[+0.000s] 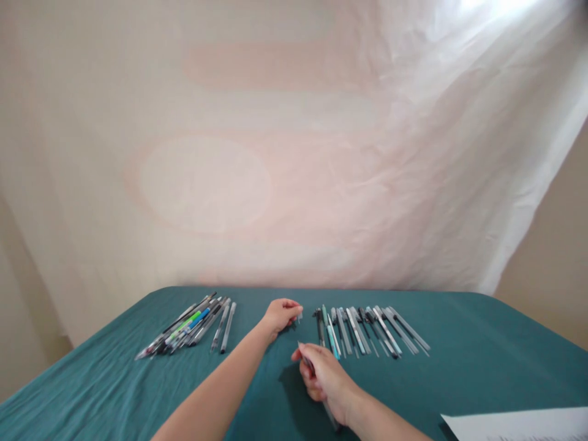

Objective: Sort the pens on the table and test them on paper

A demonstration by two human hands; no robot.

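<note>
I can't make out the tiny bit (300, 317) in the left hand (278, 315); the right hand (327, 376) covers part of a pen (330, 415); lower right, the paper (519, 424) is cut off.

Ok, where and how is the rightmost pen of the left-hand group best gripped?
Probably at mid-barrel, pinched from above and slightly right: this rightmost pen lies flat, slim and straight, with other pens close on its left, while the left hand is off to its right.

1 head view | faces forward | green table (266, 398) near, backdrop (294, 153) beyond
</note>
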